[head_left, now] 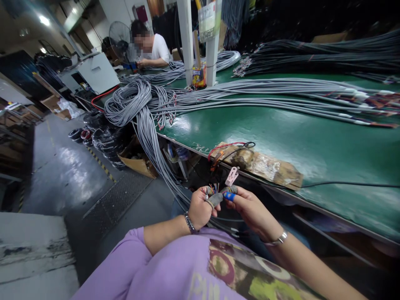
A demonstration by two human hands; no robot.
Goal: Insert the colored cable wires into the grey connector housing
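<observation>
Close to the bench edge, my left hand (200, 207) is closed around the end of a grey cable, with grey covers on its thumb and a finger. Thin coloured wires (214, 188) fan out above that grip. My right hand (243, 204) is beside it, its fingers pinched together at the wires; a blue wrap and a grey cover are on its fingers. Just what lies between the right fingertips is too small to make out. A pink clip (231, 176) stands right above the right hand, at the edge of a taped wooden block (259, 163).
Long grey cables (250, 89) stretch across the green bench (200, 125), and a coiled bundle (133, 102) hangs over its left end. White posts (187, 41) rise from the bench. A co-worker (153, 48) sits at the far end. A cardboard box (137, 160) stands on the floor below.
</observation>
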